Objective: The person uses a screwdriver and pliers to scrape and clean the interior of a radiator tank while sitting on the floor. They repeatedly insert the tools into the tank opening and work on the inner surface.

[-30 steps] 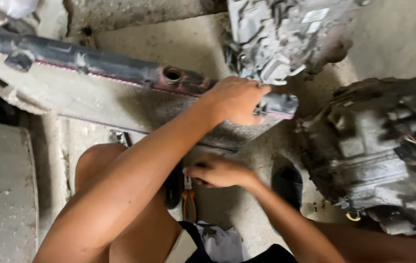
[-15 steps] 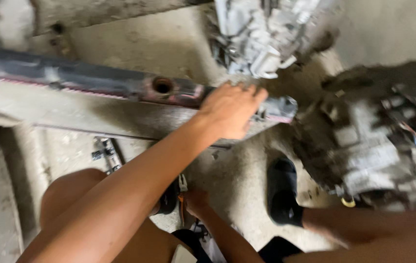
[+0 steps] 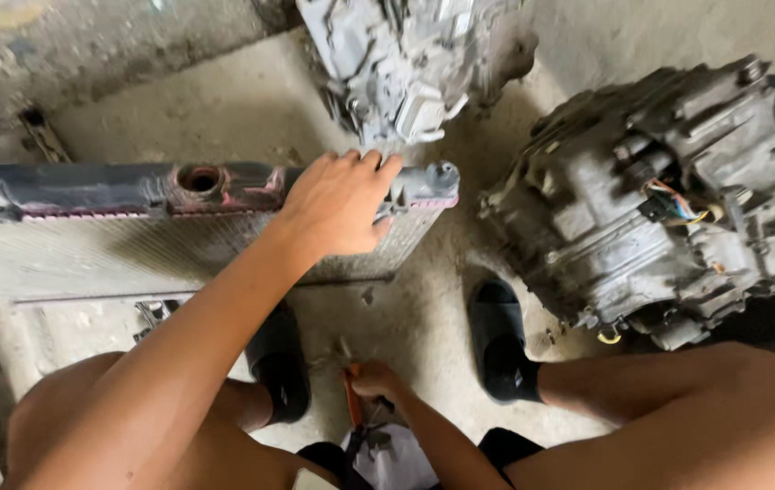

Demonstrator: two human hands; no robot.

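Note:
A car radiator (image 3: 88, 245) with a dark plastic top tank and a round filler hole (image 3: 199, 178) stands on edge on the concrete floor. My left hand (image 3: 337, 204) rests on its top tank near the right end, fingers curled over the rim. Down low between my knees, my right hand (image 3: 376, 381) grips a tool with orange handles (image 3: 351, 399), likely pliers, close to the floor. The tool's tip is partly hidden by my hand.
A large grey gearbox (image 3: 677, 191) lies at the right. Another metal engine part (image 3: 405, 63) sits at the top centre. My feet in black sandals (image 3: 501, 340) stand on the floor. A small metal part (image 3: 153, 313) lies below the radiator.
The view has swung, so the radiator now sits more level. My right hand has dropped lower between my knees and now holds the orange-handled tool. My left hand stays on the radiator.

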